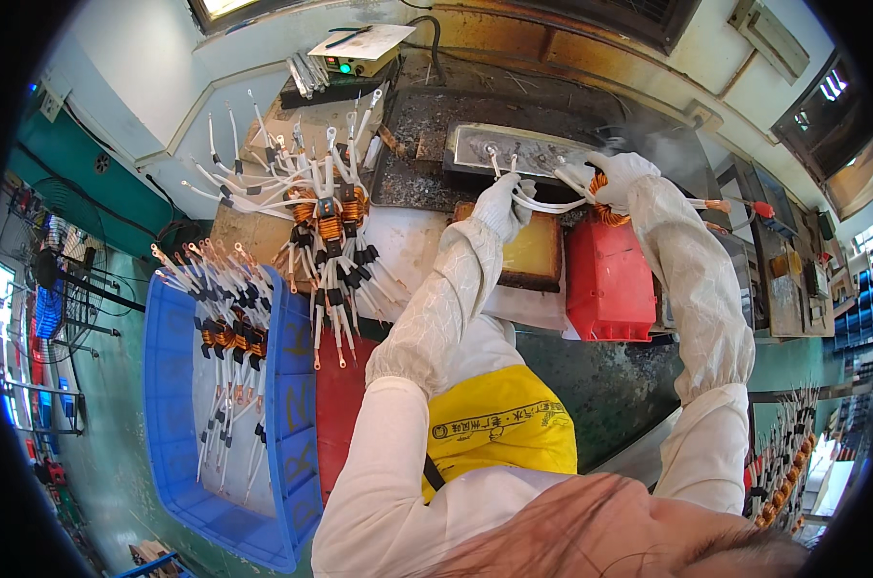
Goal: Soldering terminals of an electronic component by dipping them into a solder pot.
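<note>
My gloved right hand (627,179) is closed around a copper-wound coil (610,204). White insulated leads (557,206) run from that coil leftward to my gloved left hand (506,208), whose fingers pinch them near their ends. Ring terminals (494,157) on the leads rise above the left fingers, over the near part of a long metal solder trough (465,144). Whether the terminals touch the surface in the trough I cannot tell. Faint smoke hangs beyond my right hand. More leads stick out to the right of that hand.
A yellow block in a dark square tray (531,252) and a red plastic bin (610,279) sit nearest me. Coils with leads (329,217) are heaped at left. A blue crate (292,424) holds several more. A box with a green light (359,65) stands behind.
</note>
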A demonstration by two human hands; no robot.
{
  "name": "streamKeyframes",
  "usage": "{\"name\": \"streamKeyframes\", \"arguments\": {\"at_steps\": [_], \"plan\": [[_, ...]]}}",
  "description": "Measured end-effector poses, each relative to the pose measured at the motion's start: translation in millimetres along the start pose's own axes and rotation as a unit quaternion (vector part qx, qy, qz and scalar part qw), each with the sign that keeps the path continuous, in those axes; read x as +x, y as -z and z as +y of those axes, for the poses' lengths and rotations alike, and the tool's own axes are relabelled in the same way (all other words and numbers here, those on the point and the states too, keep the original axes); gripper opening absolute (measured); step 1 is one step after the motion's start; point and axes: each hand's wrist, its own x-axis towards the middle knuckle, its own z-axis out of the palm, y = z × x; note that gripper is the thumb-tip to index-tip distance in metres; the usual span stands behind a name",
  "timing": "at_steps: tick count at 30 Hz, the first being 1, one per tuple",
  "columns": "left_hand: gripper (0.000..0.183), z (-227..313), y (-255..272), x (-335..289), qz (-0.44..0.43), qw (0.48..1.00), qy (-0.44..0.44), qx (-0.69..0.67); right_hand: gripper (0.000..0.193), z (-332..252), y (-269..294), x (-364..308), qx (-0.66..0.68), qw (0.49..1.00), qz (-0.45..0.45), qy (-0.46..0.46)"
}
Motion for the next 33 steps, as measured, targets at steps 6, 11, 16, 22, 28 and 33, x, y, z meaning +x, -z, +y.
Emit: {"name": "streamKeyframes", "arguments": {"at_steps": [6,11,16,22,28,33], "plan": [[0.027,-1,4,4,-0.006,0.999,0.016,-0.036,0.065,2,-2,1,-0.001,1.0,0.007,0.009],[0.026,-1,3,8,0.006,0.999,0.018,-0.041,0.067,1,-1,-1,0.002,1.0,0.015,0.01],[0.026,-1,5,11,0.003,0.999,0.02,-0.045,0.071,0,0,-2,0.001,1.0,0.012,0.012],[0.026,0,0,6,0.018,0.999,0.018,-0.043,0.073,2,-1,0,-0.006,1.0,-0.003,0.006],[0.03,0,2,6,0.0,0.999,0.014,-0.035,0.071,-1,2,-2,0.012,1.0,-0.004,-0.005],[0.03,-1,-1,3,0.01,0.999,0.009,-0.029,0.07,3,-3,1,0.003,1.0,0.006,0.006]]}}
